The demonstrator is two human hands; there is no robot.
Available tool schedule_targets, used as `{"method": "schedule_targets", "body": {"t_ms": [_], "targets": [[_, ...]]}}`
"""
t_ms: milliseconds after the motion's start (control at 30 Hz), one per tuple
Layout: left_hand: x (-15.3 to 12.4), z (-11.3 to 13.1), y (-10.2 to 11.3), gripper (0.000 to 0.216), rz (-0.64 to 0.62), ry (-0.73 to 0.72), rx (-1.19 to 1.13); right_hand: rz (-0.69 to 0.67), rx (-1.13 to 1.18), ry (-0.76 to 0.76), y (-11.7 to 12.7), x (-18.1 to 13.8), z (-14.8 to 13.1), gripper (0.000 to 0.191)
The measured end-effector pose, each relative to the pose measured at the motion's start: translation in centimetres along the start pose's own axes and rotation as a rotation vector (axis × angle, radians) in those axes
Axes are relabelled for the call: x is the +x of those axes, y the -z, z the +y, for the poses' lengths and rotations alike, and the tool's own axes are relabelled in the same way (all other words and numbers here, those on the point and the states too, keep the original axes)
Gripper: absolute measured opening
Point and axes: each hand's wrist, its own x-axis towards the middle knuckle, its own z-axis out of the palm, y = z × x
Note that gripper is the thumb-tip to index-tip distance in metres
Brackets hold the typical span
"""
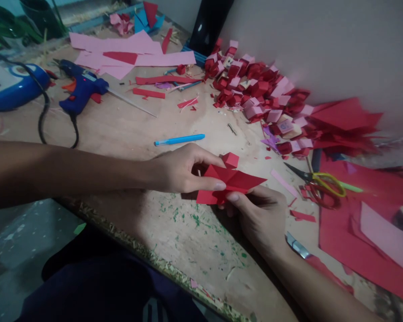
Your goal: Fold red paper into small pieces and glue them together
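Both of my hands grip one creased red piece of paper (pixel 240 179) above the wooden tabletop. My left hand (pixel 179 172) pinches it from the left, thumb on top and fingers behind. From the right, my right hand (pixel 260 210) holds its lower edge between the thumb and fingers, which are partly hidden. Fold lines run across the paper and its corners stick out. Just beyond it sits a small folded red paper cube (pixel 230 160). A light blue pen (pixel 179 140) lies on the table past my left hand.
A blue glue gun (pixel 82 85) with a cord lies at left. Pink paper strips (pixel 121 47) are behind it. Folded red and pink paper cubes (pixel 255 87) pile against the wall. At right are scissors (pixel 325 185), a utility knife (pixel 298 246) and red sheets (pixel 336 228).
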Motion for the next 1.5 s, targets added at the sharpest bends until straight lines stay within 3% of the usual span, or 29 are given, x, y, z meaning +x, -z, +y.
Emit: {"method": "schedule_targets", "body": {"t_ms": [367, 633, 867, 1133, 1500], "targets": [[0.2, 0.3, -0.2, 0.019, -0.001, 0.068, 0.057, 0.016, -0.074, 0.031, -0.1, 0.0, -0.3, 0.027], [0.3, 0.3, 0.0, 0.025, 0.0, 0.023, 0.137, -0.04, -0.137, 0.06, -0.1, 0.0, -0.6, 0.018], [0.0, 0.1, -0.1, 0.017, 0.075, 0.055, 0.081, -0.164, -0.077, 0.007, 0.4, 0.1, -0.8, 0.035], [-0.1, 0.2, 0.2, 0.026, 0.078, 0.07, 0.052, -0.108, -0.054, -0.007, 0.5, -0.1, 0.1, 0.029], [0.0, -0.1, 0.1, 0.023, 0.078, 0.056, 0.09, -0.074, -0.106, -0.007, 0.2, 0.1, -0.4, 0.031]]}}
